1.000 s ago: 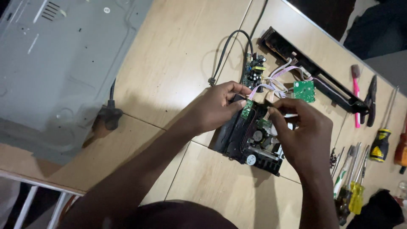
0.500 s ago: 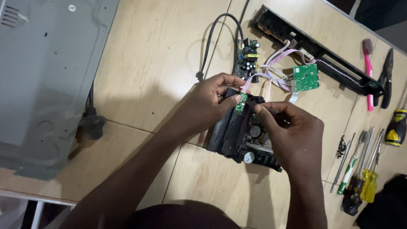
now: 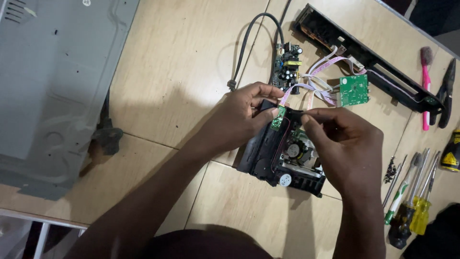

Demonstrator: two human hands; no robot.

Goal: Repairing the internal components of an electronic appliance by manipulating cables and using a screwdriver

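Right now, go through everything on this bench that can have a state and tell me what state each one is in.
Left hand: gripping the black drive mechanism, thumb by a small green board.
Right hand: fingertips pinching at the mechanism's top edge.
Black drive mechanism: opened, internals exposed.
Green circuit board: loose, ribbon cables attached.
Grey metal cover: removed, lying aside.
Pliers: lying unused.

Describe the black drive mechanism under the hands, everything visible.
The drive mechanism is a black, plastic-looking frame lying flat and skewed on the wooden table. Its open top shows a round metal hub, a white gear near the front edge and a small green board at the upper end. The left hand grips that upper end; the right hand pinches at the top beside it. Pink ribbon cables lead away.
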